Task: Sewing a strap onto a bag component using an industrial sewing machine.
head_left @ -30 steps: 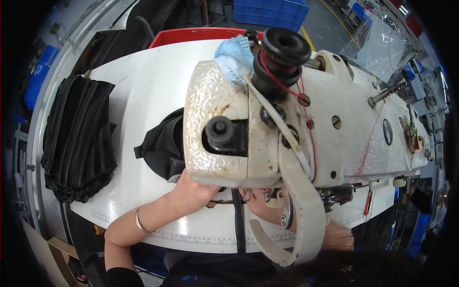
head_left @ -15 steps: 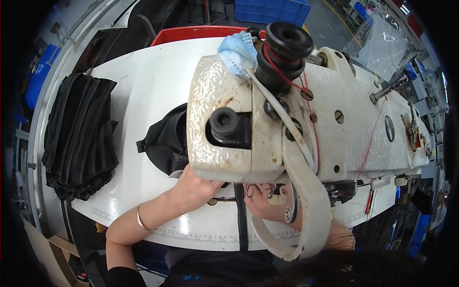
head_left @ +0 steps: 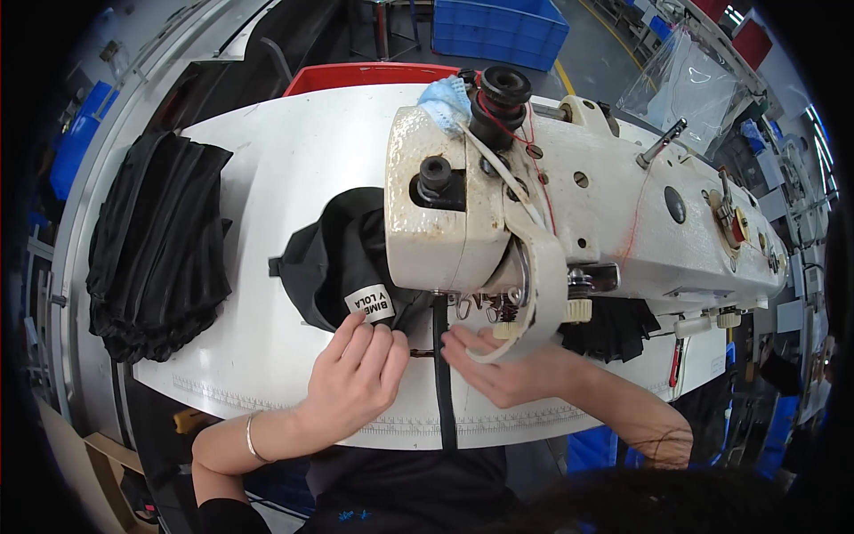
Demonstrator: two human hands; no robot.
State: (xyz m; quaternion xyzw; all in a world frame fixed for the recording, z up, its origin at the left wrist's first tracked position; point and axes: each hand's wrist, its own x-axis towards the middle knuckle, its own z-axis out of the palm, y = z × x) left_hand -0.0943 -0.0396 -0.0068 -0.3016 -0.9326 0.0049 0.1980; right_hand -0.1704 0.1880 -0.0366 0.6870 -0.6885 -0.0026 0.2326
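Left of the frame's centre, the black cloth (head_left: 307, 278) lies just above the nearer left hand (head_left: 360, 374), fingertips at its white label (head_left: 366, 304); pinching, I can't tell. The right hand (head_left: 503, 369), fingers loosely extended, flanks an upright strip (head_left: 446, 392).

White label (head_left: 370, 303), black lettering: black fabric (head_left: 307, 276) | ruler scale (head_left: 382, 428): white tabletop (head_left: 267, 187) | blue characters (head_left: 354, 514): dark shirt (head_left: 409, 489)

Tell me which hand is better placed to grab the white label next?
Probably the left hand: its fingers are at the white label. The right hand is farther off, by the black strip.
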